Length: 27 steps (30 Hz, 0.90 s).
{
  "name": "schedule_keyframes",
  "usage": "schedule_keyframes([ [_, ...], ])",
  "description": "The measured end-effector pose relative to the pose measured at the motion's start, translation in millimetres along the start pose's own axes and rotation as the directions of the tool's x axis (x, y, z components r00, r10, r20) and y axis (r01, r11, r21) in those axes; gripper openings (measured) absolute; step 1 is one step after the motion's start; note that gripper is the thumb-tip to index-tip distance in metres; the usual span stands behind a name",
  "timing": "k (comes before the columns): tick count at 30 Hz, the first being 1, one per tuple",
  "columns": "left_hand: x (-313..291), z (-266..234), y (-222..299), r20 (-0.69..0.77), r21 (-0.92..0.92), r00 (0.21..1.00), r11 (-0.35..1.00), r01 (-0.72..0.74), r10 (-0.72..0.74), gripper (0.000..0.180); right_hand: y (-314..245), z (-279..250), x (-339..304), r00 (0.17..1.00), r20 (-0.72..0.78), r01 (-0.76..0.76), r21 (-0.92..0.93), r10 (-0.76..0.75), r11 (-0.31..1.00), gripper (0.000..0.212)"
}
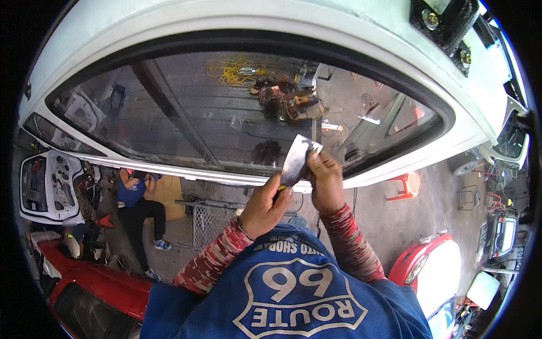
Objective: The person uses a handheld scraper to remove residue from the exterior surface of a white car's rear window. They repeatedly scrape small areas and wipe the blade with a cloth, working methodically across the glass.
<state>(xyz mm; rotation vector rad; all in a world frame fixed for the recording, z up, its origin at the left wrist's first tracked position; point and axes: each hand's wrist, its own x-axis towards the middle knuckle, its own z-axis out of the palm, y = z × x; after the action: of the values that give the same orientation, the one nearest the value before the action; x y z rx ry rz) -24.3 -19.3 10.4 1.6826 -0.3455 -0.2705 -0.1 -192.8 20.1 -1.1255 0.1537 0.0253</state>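
Note:
In front of my chest, both hands are raised near the lower edge of a window in a white vehicle [248,28]. My left hand [265,206] is closed around the lower end of a putty knife [294,158], where a bit of yellow shows. Its broad, pale, shiny blade points up and away from me. The fingers of my right hand [326,181] are closed in a pinch at the blade's right edge. A small dark patch shows by those fingertips; what it is I cannot make out. Behind the blade lies the glass [197,113], framed by a black seal [169,45].
Through the glass show a yellow cord [226,70] and several tools [288,99]. Below left, a person in blue [135,198] is on the floor near a detached white door [51,186]. Red bodywork [107,282] is lower left; an orange stool [405,185] and red-and-white vehicle [432,271] stand right.

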Motion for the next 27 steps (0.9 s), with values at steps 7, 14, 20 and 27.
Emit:
schedule_keyframes([
  [7, 12, -2, 20, 0.065, -0.01, 0.996, 0.999, -0.053, 0.053, 0.02, -21, 12, -1, 0.989, -0.103, 0.104, -0.055, -0.11, 0.993, 0.03],
  [14, 8, -5, 53, 0.11, -0.112, 0.988, 0.986, 0.12, -0.108, 0.032, -41, 36, -6, 0.973, -0.178, 0.113, -0.173, -0.144, 0.978, 0.024],
  [20, 19, 6, 76, 0.074, -0.085, 0.99, 0.99, -0.113, 0.119, 0.026, -76, 32, -7, 0.927, -0.163, 0.281, -0.288, -0.336, 0.915, 0.026],
  [27, 16, 16, 103, 0.057, -0.282, 0.998, 0.959, -0.012, 0.029, 0.028, -95, 45, -10, 0.932, -0.176, 0.236, -0.374, -0.318, 0.897, 0.03],
])
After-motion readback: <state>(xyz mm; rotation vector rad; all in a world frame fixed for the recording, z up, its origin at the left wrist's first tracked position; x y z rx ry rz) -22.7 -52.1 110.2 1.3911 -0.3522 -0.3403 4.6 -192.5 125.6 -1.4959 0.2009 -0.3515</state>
